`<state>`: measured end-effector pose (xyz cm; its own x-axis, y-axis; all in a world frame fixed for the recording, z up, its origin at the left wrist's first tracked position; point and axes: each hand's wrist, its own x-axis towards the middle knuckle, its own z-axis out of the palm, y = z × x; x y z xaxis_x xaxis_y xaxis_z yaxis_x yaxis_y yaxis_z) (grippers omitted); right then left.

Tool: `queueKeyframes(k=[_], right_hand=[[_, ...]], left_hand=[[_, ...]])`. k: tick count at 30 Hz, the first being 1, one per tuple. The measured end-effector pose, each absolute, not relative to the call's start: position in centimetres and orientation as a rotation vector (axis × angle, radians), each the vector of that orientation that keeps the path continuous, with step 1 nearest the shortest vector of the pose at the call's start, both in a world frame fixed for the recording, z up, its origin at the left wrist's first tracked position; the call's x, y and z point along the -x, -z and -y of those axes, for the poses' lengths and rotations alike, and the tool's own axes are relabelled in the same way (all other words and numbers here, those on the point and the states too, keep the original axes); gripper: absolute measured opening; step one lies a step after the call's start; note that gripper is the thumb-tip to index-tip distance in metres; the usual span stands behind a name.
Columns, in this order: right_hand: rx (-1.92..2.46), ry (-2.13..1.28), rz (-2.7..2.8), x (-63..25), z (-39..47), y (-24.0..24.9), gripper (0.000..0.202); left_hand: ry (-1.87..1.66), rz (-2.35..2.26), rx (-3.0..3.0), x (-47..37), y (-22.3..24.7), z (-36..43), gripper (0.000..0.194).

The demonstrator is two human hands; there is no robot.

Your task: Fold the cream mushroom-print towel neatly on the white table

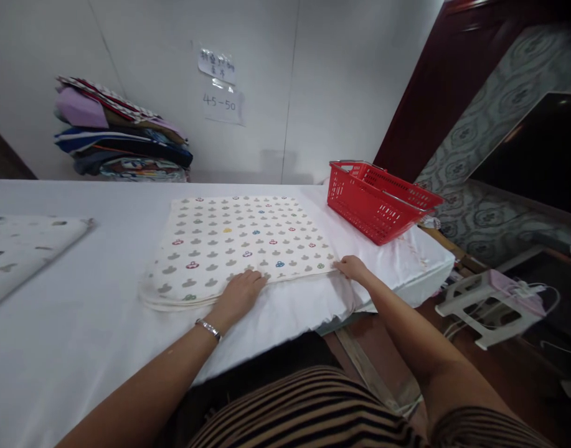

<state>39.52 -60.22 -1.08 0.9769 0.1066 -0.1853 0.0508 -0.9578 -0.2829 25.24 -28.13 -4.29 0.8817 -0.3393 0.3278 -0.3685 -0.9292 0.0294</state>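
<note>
A cream cloth printed with grey and coloured toy-like motifs lies folded flat in layers on the white-covered table. My left hand, with a silver bracelet at the wrist, is palm down at the middle of its near edge. Its fingers are curled over that edge, and the thumb is hidden. At the near right corner, my right hand pinches the cloth between thumb and fingers. The layers show as rounded folds at the near left corner.
A red plastic basket stands at the table's back right. Folded fabrics are stacked at the back left by the wall. Another printed cloth lies at far left. Beyond the table's right end is a white stool with cables.
</note>
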Motion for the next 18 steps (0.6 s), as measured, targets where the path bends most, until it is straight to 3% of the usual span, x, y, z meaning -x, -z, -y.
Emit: queueKeyframes(k=[10, 18], right_hand=[[2.836, -0.47, 0.031, -39.3, 59.3, -0.1, 0.035], [2.832, -0.596, 0.169, -38.6, 59.6, -0.2, 0.057]], left_hand=[[-0.507, 0.566, -2.914, -25.2, 4.5, 28.1, 0.026], [-0.492, 0.518, -2.926, -24.7, 4.6, 28.6, 0.021]])
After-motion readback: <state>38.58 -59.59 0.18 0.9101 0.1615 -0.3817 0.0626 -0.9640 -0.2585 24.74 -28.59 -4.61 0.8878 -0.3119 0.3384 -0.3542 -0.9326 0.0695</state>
